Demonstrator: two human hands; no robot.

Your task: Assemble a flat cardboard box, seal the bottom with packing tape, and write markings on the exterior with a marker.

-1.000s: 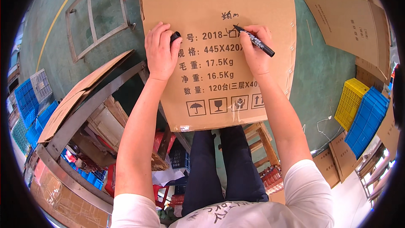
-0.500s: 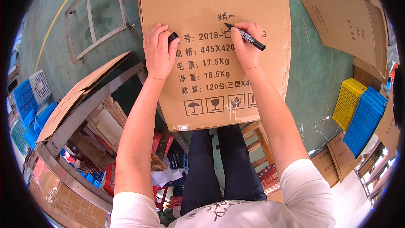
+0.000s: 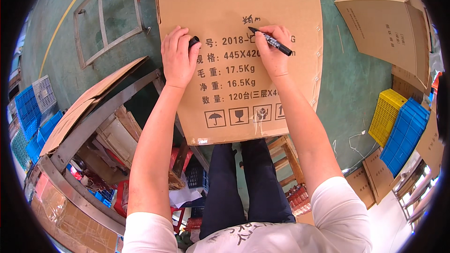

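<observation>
A large brown cardboard box (image 3: 206,0) with printed text and handling symbols lies before me. My right hand (image 3: 273,49) grips a black marker pen (image 3: 279,46), its dark tip pointing up and left at the box face, just under some handwritten strokes (image 3: 251,19). Whether the tip touches the cardboard I cannot tell. On the box's left side rests my left hand (image 3: 179,56), with a black marker cap (image 3: 193,41) pinched between thumb and fingers.
A metal frame (image 3: 105,23) lies on the green floor at the far left. Nearer stands a metal rack (image 3: 93,126) with flattened cardboard (image 3: 89,96). To the right are an upright carton (image 3: 375,23), a yellow crate (image 3: 386,111) and a blue crate (image 3: 404,133). A wooden stool (image 3: 291,159) is below the box.
The marker's tip has shifted slightly left and down with my right hand. My left hand still holds the cap on the box, and the whole view has shifted a little.
</observation>
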